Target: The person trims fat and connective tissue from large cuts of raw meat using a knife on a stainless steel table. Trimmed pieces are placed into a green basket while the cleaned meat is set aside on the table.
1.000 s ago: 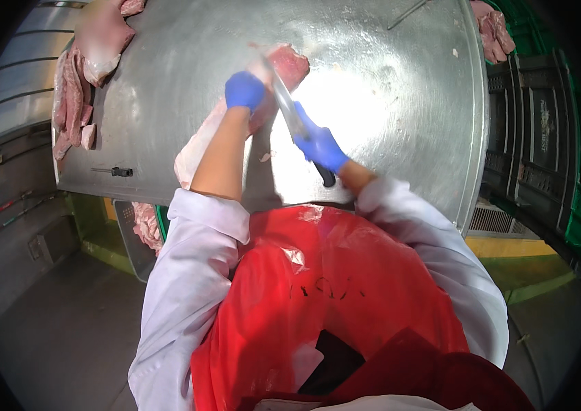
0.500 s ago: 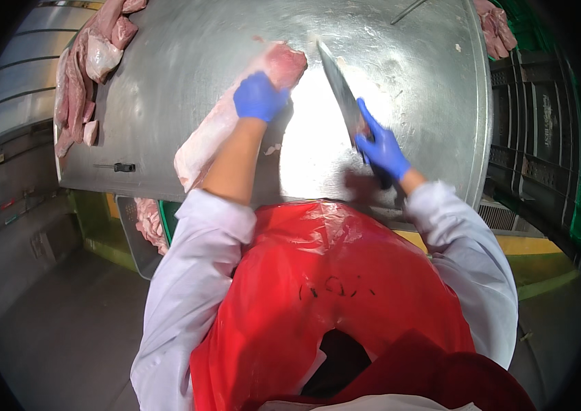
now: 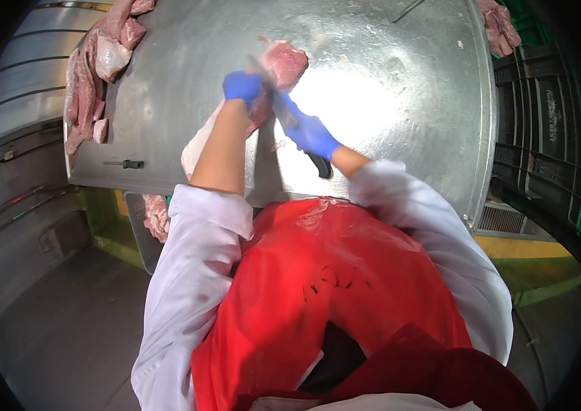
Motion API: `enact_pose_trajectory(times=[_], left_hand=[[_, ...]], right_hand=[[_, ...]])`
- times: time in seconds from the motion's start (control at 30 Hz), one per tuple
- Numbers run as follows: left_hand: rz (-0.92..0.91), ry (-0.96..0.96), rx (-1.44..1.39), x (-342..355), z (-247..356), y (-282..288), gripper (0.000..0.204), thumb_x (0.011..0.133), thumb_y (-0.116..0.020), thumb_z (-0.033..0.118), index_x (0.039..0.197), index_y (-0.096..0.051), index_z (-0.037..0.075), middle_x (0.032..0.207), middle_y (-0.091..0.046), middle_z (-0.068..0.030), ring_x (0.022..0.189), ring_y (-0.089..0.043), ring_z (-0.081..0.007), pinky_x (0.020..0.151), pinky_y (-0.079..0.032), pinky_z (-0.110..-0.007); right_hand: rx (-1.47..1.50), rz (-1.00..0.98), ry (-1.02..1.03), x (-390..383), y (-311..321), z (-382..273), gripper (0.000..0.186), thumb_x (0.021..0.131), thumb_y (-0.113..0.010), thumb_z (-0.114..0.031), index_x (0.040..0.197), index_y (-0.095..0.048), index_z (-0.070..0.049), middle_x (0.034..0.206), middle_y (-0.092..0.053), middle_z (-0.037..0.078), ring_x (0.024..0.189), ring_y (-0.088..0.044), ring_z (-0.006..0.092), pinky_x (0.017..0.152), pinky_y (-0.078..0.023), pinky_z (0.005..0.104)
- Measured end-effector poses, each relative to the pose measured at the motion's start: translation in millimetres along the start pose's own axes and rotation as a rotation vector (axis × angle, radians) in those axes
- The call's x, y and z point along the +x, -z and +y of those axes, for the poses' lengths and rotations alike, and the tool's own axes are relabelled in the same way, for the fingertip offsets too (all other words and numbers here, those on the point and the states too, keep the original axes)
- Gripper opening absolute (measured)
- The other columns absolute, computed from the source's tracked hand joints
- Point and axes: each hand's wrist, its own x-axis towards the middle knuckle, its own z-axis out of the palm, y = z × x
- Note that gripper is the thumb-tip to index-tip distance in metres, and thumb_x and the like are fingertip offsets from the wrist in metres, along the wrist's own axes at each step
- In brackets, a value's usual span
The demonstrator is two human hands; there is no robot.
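Note:
A long piece of pale pink meat (image 3: 285, 65) lies slantwise on the metal table, its thick, redder end away from me. My left hand (image 3: 242, 86), in a blue glove, is closed on the left edge of the meat, partway along it. My right hand (image 3: 309, 135), gloved in blue too, grips a knife with a black handle (image 3: 320, 166). The knife's blade (image 3: 279, 101) reaches forward and left over the meat, close to my left fingers. Motion smears the blade's tip, so whether it cuts in cannot be told. My left forearm hides part of the meat.
On the metal table (image 3: 174, 75), more meat (image 3: 88, 89) is heaped along the left edge, with a thin black-handled tool (image 3: 132, 164) nearby. A grey bin (image 3: 141, 236) holding meat stands below the table. Black crates (image 3: 544, 130) and more meat (image 3: 499, 27) are at the right.
My right hand has swung the knife leftward from bare table onto the meat. My left hand has shifted slightly left, to the meat's edge.

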Motion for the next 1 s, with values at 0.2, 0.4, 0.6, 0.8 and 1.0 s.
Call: enact_pose_trajectory(times=[0.2, 0.4, 0.6, 0.8, 1.0], left_hand=[[-0.003, 0.037, -0.139, -4, 33, 6, 0.026, 0.078, -0.072, 0.020, 0.083, -0.071, -0.006, 0.075, -0.069, -0.0131, 0.065, -0.065, -0.0211, 0.057, -0.051, -0.036], [-0.051, -0.060, -0.232, 33, -19, 19, 0.019, 0.081, -0.069, 0.015, 0.082, -0.068, -0.004, 0.072, -0.065, -0.0090, 0.059, -0.059, -0.0156, 0.052, -0.044, -0.030], [-0.106, 0.145, -0.491, -4, 32, 55, 0.020, 0.086, -0.064, 0.018, 0.081, -0.068, -0.001, 0.072, -0.064, -0.0079, 0.057, -0.056, -0.0150, 0.052, -0.043, -0.030], [0.174, -0.094, -0.402, -64, 49, 39, 0.031, 0.085, -0.065, 0.029, 0.081, -0.068, -0.002, 0.070, -0.065, -0.0125, 0.061, -0.059, -0.0213, 0.060, -0.048, -0.039], [0.440, -0.143, -0.764, -87, 58, 4, 0.023, 0.081, -0.071, 0.018, 0.076, -0.056, 0.000, 0.062, -0.056, -0.0122, 0.056, -0.055, -0.0186, 0.056, -0.047, -0.037]], right_hand=[[0.049, 0.032, -0.020, 53, 11, -30, 0.084, 0.086, -0.055, -0.008, 0.161, -0.015, -0.013, 0.083, -0.071, 0.020, 0.065, -0.070, 0.0292, 0.065, -0.058, 0.0396], [-0.041, -0.026, 0.004, -16, -35, -15, 0.085, 0.085, -0.053, -0.009, 0.159, -0.011, -0.006, 0.095, -0.071, 0.028, 0.076, -0.072, 0.0375, 0.075, -0.058, 0.0457], [0.059, -0.028, -0.073, 51, -32, -60, 0.084, 0.087, -0.051, -0.010, 0.160, -0.010, -0.006, 0.095, -0.068, 0.031, 0.072, -0.072, 0.0345, 0.072, -0.058, 0.0472], [-0.048, -0.028, 0.189, 0, -91, 8, 0.058, 0.088, -0.058, -0.018, 0.143, -0.042, -0.004, 0.089, -0.070, 0.022, 0.071, -0.070, 0.0349, 0.074, -0.057, 0.0441], [-0.059, -0.157, 0.250, 8, -146, 91, 0.058, 0.097, -0.063, -0.035, 0.143, -0.044, -0.005, 0.137, -0.055, 0.018, 0.130, -0.049, 0.0266, 0.113, -0.036, 0.0441]])
